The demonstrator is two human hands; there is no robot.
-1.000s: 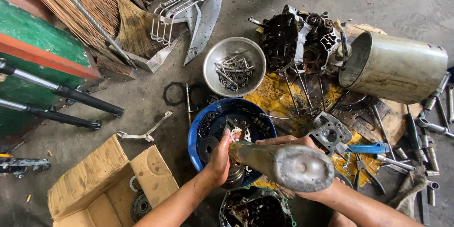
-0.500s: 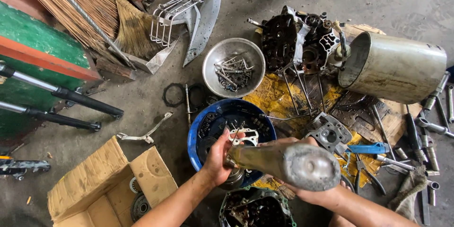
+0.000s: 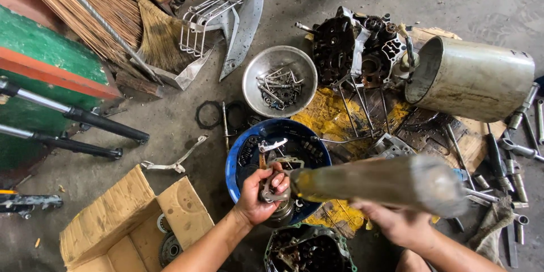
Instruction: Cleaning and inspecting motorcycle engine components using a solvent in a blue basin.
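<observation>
The left hand gripped a small metal part over the blue basin; the right hand clasped a dirty bottle (blurred).

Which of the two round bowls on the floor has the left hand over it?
The blue bowl, not the grey metal bowl farther off. The left hand grips a small metal part above the blue one; the grey one only holds loose bolts.

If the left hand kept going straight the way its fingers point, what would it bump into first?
The left hand is curled around a small metal part, fingers pointing right. Going straight on, it would probably meet the narrow end of the grimy bottle that the right hand holds; they look nearly touching, though depth is unclear.
</observation>
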